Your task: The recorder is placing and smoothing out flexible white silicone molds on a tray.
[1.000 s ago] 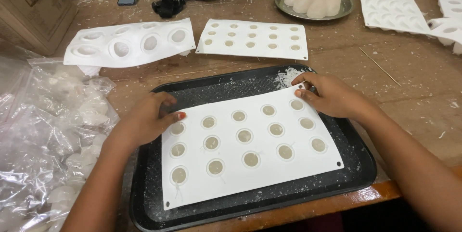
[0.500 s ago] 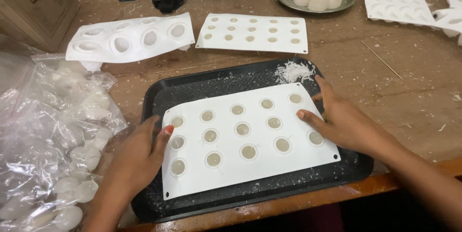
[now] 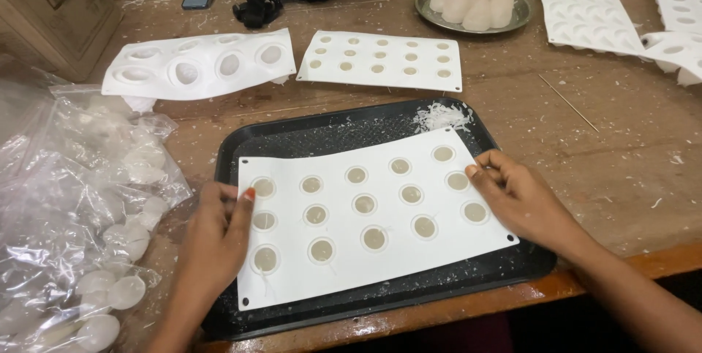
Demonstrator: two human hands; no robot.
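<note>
Thing: white flexible mould sheet (image 3: 373, 214), rectangular, with small holes at its corners.
Cavities: fifteen round cavities in three rows of five, each filled with a pale beige-grey set material.
Pose: flat, turned slightly so its right end sits higher in view.
Place: inside the black tray (image 3: 322, 133), covering most of the tray floor, with both short edges under fingertips.

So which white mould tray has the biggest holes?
The white silicone mould with large oval cavities, at the table's far left beside the cardboard box. Its few holes are far wider than the small round ones in the others.
</note>
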